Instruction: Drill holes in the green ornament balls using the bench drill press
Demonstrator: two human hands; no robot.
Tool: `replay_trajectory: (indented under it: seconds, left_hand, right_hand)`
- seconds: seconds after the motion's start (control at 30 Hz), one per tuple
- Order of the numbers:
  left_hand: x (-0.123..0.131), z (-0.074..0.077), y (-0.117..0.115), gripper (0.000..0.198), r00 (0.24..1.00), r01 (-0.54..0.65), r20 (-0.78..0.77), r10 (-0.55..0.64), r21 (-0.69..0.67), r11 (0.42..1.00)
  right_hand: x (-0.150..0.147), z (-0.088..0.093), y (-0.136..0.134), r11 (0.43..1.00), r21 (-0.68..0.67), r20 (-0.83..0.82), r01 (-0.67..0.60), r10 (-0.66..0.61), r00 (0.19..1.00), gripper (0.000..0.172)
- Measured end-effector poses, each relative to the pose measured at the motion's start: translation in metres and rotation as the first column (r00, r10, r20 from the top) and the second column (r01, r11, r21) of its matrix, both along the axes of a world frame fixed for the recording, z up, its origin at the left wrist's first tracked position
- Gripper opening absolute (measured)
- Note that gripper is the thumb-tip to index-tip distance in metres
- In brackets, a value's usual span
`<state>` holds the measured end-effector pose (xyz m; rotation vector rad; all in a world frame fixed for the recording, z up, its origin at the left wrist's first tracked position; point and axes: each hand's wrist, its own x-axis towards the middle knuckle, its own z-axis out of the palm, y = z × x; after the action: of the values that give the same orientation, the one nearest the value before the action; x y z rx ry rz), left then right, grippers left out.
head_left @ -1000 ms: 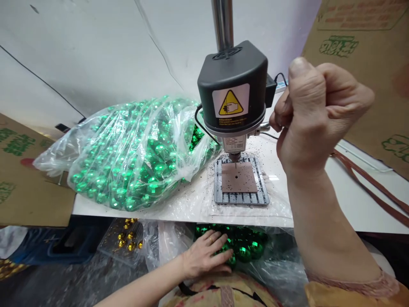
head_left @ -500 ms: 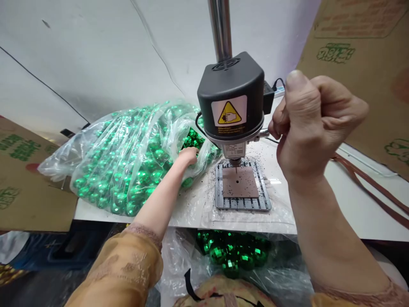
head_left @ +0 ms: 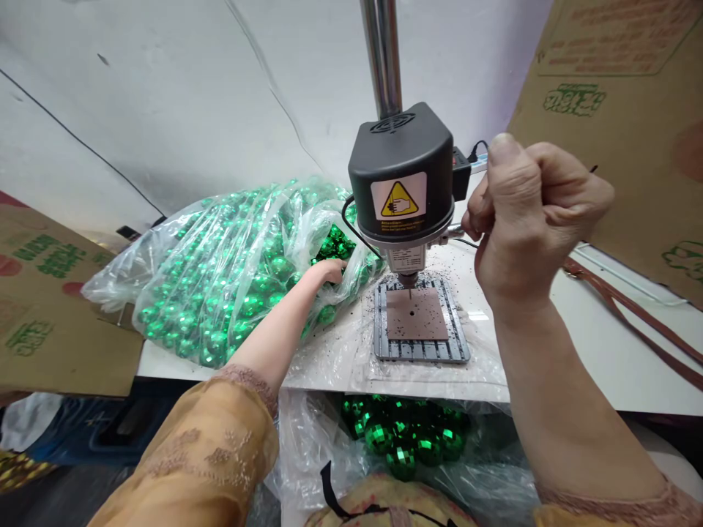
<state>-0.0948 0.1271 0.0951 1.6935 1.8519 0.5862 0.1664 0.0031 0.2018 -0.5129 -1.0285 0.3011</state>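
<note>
Left arm: extended forward over the counter (head_left: 604,351), forearm slanting up from lower left, yellow sleeve ending below the elbow. Left hand (head_left: 329,271) is bent over the mouth of a clear bag (head_left: 113,284), beside the green faceted balls (head_left: 334,244) showing in that opening. Its fingers are mostly hidden; cannot tell whether they are apart or clamped on a ball.

Right arm: forearm rising steeply from lower right, leaning left. Right hand (head_left: 530,219) raised beside the black drill press (head_left: 403,157), next to its metal side stub (head_left: 455,232). Fingers folded together in a fist, thumb uppermost; anything within is hidden.

Below the drill bit: brown square pad (head_left: 422,322) with one dark hole, lying on the slotted base plate (head_left: 458,350), dark crumbs scattered about. More green balls (head_left: 405,435) sit in clear plastic (head_left: 307,432) below the counter's near edge.
</note>
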Motion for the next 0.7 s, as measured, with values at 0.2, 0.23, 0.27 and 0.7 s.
replay_trajectory:
  seconds: [0.2,0.23,0.27,0.7]
  left_hand:
    - [0.006,0.008,-0.024,0.044,0.967,-0.057,-0.237,0.097,0.172,0.983]
    - [0.007,0.009,-0.031,0.047,0.971,-0.024,-0.226,0.076,0.224,0.974]
    - [0.009,0.010,-0.039,0.047,0.983,0.013,-0.179,0.037,0.270,0.963]
    - [0.067,-0.039,-0.132,0.060,0.389,0.075,0.921,0.016,-0.049,0.996]
  right_hand:
    - [0.000,0.000,0.003,1.000,0.023,0.009,0.016,-0.016,1.000,0.045]
    - [0.000,0.000,0.003,0.999,0.023,0.010,0.021,-0.021,1.000,0.045]
    - [0.000,0.000,0.003,0.999,0.024,0.010,0.025,-0.025,1.000,0.045]
    - [0.000,0.000,0.000,1.000,0.020,0.034,-0.001,0.001,0.999,0.044]
